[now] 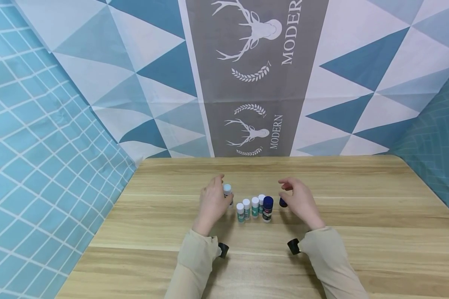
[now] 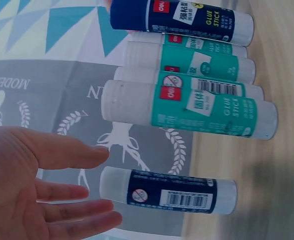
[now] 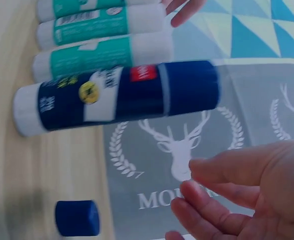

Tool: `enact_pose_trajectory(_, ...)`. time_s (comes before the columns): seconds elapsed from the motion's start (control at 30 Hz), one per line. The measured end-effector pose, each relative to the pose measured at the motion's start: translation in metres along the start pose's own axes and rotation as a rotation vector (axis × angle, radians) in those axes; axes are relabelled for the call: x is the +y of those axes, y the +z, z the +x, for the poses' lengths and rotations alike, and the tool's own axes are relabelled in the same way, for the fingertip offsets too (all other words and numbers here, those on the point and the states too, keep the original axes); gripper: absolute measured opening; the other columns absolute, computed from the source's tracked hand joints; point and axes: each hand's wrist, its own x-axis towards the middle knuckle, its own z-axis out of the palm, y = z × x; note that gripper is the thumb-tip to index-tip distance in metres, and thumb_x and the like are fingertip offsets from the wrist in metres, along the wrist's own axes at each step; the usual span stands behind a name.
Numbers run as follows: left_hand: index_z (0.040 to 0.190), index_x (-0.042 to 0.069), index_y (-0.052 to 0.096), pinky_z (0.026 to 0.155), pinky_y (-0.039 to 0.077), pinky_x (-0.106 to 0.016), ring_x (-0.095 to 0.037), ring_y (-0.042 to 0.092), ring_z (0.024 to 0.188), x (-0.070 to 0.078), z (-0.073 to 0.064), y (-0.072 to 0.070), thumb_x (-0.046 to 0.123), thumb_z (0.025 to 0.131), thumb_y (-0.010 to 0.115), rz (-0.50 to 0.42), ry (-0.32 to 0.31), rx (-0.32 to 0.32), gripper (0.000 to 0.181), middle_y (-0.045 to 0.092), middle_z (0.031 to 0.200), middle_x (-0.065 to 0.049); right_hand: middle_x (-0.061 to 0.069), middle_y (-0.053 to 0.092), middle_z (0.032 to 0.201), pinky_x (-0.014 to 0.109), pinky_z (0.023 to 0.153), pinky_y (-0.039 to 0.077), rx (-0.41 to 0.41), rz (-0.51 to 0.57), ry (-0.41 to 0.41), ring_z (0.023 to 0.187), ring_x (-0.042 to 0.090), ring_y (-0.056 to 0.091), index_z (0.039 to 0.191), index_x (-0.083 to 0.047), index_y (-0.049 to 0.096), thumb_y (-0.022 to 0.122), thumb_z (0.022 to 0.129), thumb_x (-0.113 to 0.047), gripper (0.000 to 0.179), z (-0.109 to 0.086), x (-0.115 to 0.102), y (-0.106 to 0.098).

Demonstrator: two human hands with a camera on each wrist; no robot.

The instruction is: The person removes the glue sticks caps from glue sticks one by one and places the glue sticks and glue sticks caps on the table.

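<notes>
My left hand [image 1: 214, 200] is beside a standing glue stick with a white cap and navy label [image 2: 172, 191]. In the left wrist view its thumb and fingers are spread apart, with a gap to the glue stick. My right hand [image 1: 300, 200] is over a small, loose navy cap [image 3: 76, 218] on the table. Its fingers are loosely bent and hold nothing. Between the hands stand several green-labelled glue sticks with white caps [image 2: 204, 107] in a slanting row. At the row's right end is a larger navy glue stick with a navy cap [image 1: 267, 209].
The items stand on a wood-grain table [image 1: 359, 249]. Behind it hangs a grey and blue-triangle cloth [image 1: 247, 91] with deer prints. A blue grid-patterned cloth [image 1: 33, 137] borders the left side. Black wrist cameras [image 1: 293, 246] stick out below both hands.
</notes>
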Motion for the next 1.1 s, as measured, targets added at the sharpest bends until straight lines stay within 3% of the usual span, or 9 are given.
enact_pose_trajectory(0.27,0.125,0.002,0.047,0.093,0.037,-0.048,-0.030,0.055,0.105,0.007,-0.002,-0.005,0.021,0.080,0.067,0.005,0.028,0.042,0.053,0.057,0.118,-0.015,0.011,0.062,0.096,0.043,0.083,0.044,0.020,0.008,-0.048,0.090,0.025,0.057,0.099,-0.003,0.062,0.059,0.086,-0.010,0.015,-0.005,-0.016,-0.005)
enact_pose_trajectory(0.53,0.116,0.007,0.057,0.091,0.039,-0.046,-0.028,0.056,0.103,0.015,-0.006,-0.010,0.019,0.079,0.069,0.024,0.117,0.087,0.041,0.058,0.115,-0.011,0.006,0.062,0.091,0.039,0.078,0.048,-0.012,-0.001,-0.088,0.085,0.020,0.058,0.096,-0.005,0.063,0.062,0.084,-0.013,0.015,-0.009,-0.026,-0.008)
enact_pose_trajectory(0.73,0.111,0.009,0.060,0.093,0.038,-0.045,-0.028,0.056,0.104,0.021,-0.008,-0.008,0.019,0.078,0.069,0.032,0.173,0.066,0.036,0.061,0.110,-0.008,0.008,0.062,0.094,0.037,0.075,0.049,-0.069,-0.003,-0.109,0.084,0.020,0.057,0.099,-0.004,0.062,0.065,0.083,-0.017,0.020,-0.010,-0.030,-0.006)
enact_pose_trajectory(1.1,0.114,0.009,0.058,0.096,0.038,-0.043,-0.023,0.055,0.107,0.032,-0.012,0.000,0.023,0.081,0.066,0.041,0.271,-0.039,0.036,0.061,0.110,-0.006,0.006,0.062,0.095,0.034,0.071,0.049,-0.092,-0.053,-0.147,0.083,0.019,0.058,0.097,-0.006,0.062,0.070,0.077,-0.017,0.024,-0.010,-0.029,0.000)
